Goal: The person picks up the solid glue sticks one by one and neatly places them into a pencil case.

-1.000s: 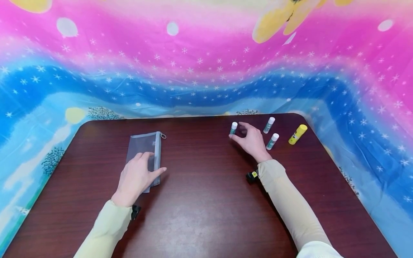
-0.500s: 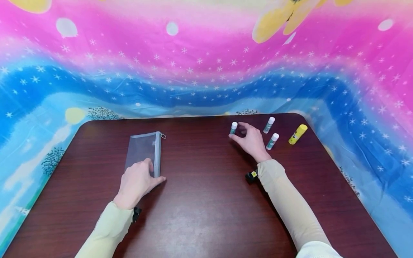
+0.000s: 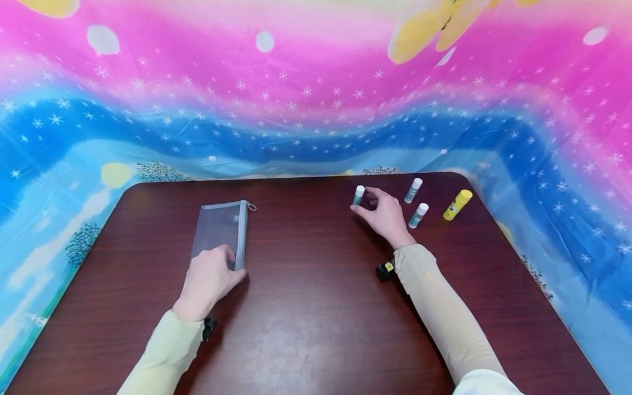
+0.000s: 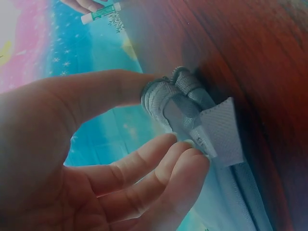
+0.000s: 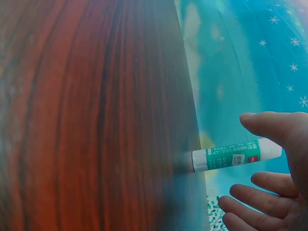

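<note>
A grey mesh zip pouch point(image 3: 215, 226) lies on the left of the table, its zipper along the right side and a ring pull at the far end. My left hand point(image 3: 207, 281) pinches its near end, thumb against the zipper edge; in the left wrist view the pouch's end point(image 4: 224, 132) bunches between thumb and fingers, a small tag showing. At the back right, a green-and-white glue stick point(image 3: 359, 196) stands upright. Around it my right hand point(image 3: 384, 215) holds thumb and fingers spread, with gaps on both sides of the glue stick point(image 5: 233, 156) in the right wrist view.
Right of my right hand stand two more green-and-white glue sticks point(image 3: 413, 191) and a larger yellow glue stick point(image 3: 457, 205). The dark wooden table point(image 3: 306, 307) ends at a patterned pink and blue cloth point(image 3: 316, 109) along the back and sides.
My left hand has drawn back toward the pouch's near end, and its thumb has closed in against the zipper edge. The right hand stays around the glue stick.
</note>
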Motion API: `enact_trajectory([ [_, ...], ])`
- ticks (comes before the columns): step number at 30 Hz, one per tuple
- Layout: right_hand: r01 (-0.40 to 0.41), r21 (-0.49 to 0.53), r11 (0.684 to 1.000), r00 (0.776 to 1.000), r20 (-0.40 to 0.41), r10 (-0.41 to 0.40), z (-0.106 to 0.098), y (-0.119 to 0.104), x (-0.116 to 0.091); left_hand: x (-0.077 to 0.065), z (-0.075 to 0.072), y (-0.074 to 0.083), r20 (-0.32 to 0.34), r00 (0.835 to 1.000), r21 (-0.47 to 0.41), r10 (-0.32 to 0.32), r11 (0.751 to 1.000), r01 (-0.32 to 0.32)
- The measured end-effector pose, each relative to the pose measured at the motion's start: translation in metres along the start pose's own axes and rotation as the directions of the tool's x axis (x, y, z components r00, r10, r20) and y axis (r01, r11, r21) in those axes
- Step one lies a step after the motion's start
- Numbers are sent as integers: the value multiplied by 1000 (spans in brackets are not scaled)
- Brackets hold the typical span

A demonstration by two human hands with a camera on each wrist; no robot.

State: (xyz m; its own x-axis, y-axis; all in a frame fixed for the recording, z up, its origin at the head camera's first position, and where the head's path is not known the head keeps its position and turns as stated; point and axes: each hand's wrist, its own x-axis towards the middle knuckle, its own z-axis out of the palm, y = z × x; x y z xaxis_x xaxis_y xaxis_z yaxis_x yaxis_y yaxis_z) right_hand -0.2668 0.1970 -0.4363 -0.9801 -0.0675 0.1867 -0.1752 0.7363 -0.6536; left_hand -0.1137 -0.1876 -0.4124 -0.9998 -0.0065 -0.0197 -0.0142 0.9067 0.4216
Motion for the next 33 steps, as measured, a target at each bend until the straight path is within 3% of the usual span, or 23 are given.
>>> enact_trajectory([
  [13, 14, 1, 1000, 1000, -3, -14, 0, 2, 1, 2, -1, -3, -112, 992, -3, 64, 998, -64],
  [23, 2, 5, 1000, 1000, -1, -2, 0, 0, 1, 8, 0, -7, -170, 985, -115, 11, 993, -31],
  [33, -3, 10, 1000, 1000, -2, 3, 0, 0, 1, 10, 1, -6, -166, 986, -205, -34, 979, -1],
])
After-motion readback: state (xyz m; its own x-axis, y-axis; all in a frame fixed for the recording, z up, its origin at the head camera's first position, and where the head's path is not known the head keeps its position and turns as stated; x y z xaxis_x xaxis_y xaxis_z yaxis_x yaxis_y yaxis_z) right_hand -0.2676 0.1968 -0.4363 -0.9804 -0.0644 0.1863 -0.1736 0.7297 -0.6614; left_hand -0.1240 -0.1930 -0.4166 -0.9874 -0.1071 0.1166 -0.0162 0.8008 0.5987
